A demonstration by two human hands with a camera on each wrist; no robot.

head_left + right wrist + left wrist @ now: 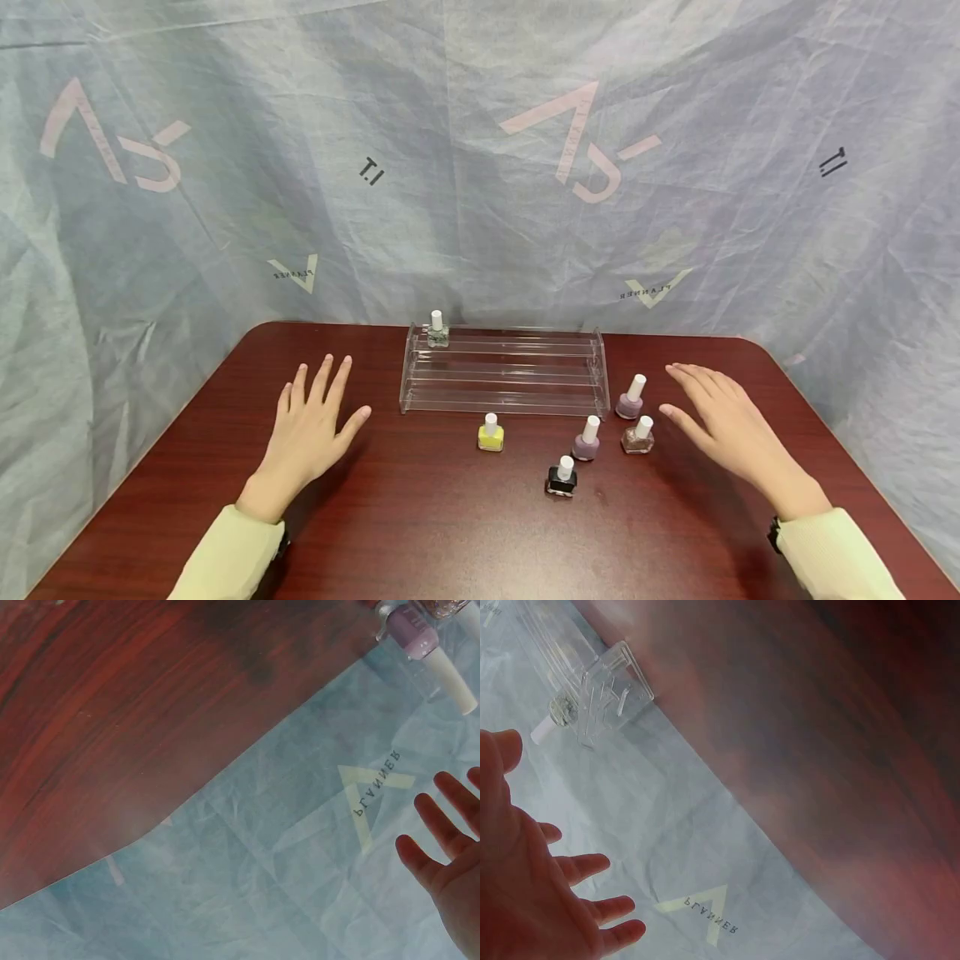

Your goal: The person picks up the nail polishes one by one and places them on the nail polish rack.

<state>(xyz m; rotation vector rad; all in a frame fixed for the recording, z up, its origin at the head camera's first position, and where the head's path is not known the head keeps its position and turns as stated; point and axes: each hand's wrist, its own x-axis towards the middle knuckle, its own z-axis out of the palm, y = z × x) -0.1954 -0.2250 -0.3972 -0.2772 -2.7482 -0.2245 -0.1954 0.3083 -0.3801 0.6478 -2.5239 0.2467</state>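
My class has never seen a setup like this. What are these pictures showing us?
No robot here: just a person's left hand and right hand, bare and holding nothing. The wide picture comes from a head camera; the two tilted ones come from a camera on each wrist. On the table stands a clear rack with one small bottle at its back left. In front of the rack or beside it stand a yellow bottle, a black bottle, a brownish bottle and two purple bottles. A grey cloth hangs behind.
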